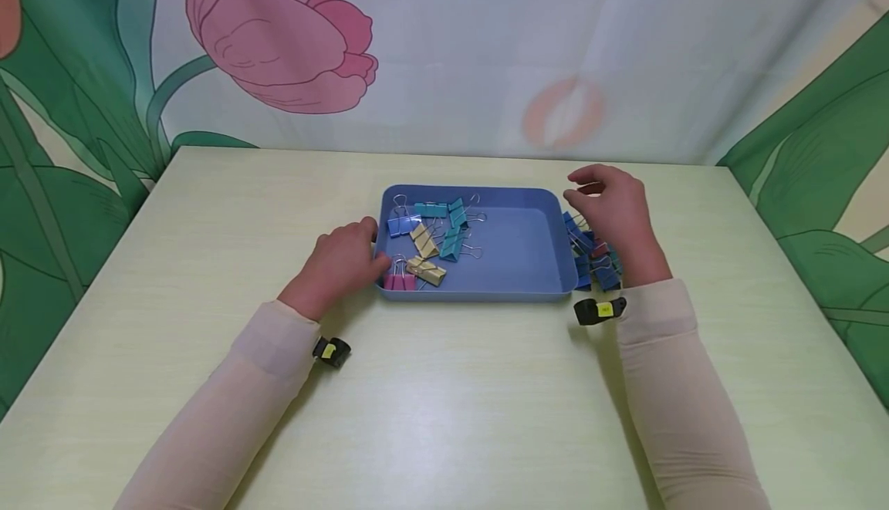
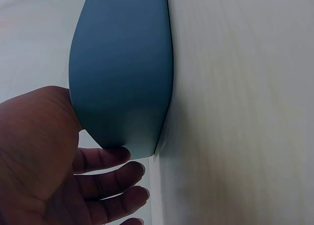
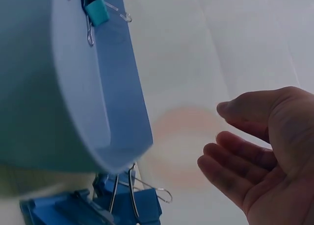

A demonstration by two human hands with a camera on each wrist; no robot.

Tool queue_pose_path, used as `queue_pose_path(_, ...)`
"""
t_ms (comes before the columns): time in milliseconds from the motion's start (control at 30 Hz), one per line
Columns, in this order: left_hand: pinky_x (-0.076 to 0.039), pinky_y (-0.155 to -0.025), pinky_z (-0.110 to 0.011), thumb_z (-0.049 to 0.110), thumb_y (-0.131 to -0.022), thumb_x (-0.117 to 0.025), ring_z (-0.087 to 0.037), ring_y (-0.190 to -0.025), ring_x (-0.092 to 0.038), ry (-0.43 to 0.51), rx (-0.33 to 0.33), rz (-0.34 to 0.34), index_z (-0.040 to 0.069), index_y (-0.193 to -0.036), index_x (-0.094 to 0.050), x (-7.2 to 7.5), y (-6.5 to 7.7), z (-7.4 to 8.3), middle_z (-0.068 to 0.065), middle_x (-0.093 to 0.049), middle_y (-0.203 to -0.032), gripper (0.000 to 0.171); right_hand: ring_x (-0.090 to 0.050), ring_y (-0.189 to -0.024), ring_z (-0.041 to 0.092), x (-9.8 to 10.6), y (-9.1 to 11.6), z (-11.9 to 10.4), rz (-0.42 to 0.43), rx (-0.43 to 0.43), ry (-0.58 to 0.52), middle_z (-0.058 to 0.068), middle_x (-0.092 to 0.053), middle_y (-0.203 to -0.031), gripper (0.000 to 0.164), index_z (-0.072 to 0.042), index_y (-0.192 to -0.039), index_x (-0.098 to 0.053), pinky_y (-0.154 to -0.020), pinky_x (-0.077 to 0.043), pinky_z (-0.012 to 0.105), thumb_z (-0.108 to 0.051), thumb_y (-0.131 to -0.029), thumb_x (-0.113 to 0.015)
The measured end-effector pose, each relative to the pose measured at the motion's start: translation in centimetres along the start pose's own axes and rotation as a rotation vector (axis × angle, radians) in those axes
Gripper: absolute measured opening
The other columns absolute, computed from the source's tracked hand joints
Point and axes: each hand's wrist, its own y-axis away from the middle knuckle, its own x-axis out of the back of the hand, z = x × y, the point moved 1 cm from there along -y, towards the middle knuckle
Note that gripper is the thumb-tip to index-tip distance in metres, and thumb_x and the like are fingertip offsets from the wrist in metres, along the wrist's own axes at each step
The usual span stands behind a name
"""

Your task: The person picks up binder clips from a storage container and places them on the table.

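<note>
A shallow blue tray [image 1: 510, 244] lies on the table with several binder clips at its left end. Among them are a pink clip [image 1: 400, 282], a yellow clip [image 1: 425, 270] and a teal clip [image 1: 451, 244]. My left hand [image 1: 340, 263] holds the tray's left end, thumb at the rim and fingers along the outer wall [image 2: 122, 63]. Past the tray's right end, my right hand [image 1: 611, 213] hovers over a pile of mostly blue binder clips [image 1: 606, 272]. Its fingers [image 3: 235, 171] are loosely bent, apart from the thumb, with nothing between them.
The light wooden table [image 1: 444, 394] carries the tray and the clip pile, which sits close against the tray's right wall. A curtain [image 1: 458, 55] with printed flowers hangs behind the table's far edge. Each wrist wears a black strap device [image 1: 599, 311].
</note>
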Motion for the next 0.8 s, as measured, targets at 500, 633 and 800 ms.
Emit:
queue_pose_path(500, -0.046, -0.084, -0.05, 0.03, -0.09, -0.056, -0.03, -0.091, -0.058, 0.012, 0.001, 0.001, -0.002, -0.117, -0.051, 0.2, 0.0, 0.0, -0.017, -0.064, -0.107, 0.042, -0.06, -0.117, 0.024, -1.6, -0.1, -1.3, -0.044, 0.032, -0.275, 0.01, -0.065, -0.121, 0.036, -0.011, -0.121, -0.064, -0.09, -0.049, 0.04, -0.025, -0.088, -0.069)
queue_pose_path(633, -0.046, -0.084, -0.05, 0.03, -0.09, -0.056, -0.03, -0.091, -0.059, 0.015, -0.004, 0.002, -0.002, -0.116, -0.051, 0.1, 0.0, -0.1, -0.016, -0.065, -0.107, 0.042, -0.061, -0.113, 0.022, -2.3, 0.0, -1.4, -0.067, 0.034, -0.344, 0.008, -0.064, -0.121, 0.036, -0.011, -0.12, -0.065, -0.088, -0.048, 0.032, -0.023, -0.087, -0.071)
queue_pose_path(800, -0.046, -0.083, -0.049, 0.03, -0.089, -0.055, -0.029, -0.09, -0.058, 0.017, -0.003, 0.001, -0.002, -0.117, -0.051, 0.0, 0.0, -0.1, -0.016, -0.065, -0.107, 0.042, -0.062, -0.108, 0.02, -3.2, 0.1, -1.7, -0.094, 0.037, -0.384, 0.009, -0.064, -0.122, 0.037, -0.01, -0.121, -0.065, -0.086, -0.046, 0.03, -0.023, -0.087, -0.072)
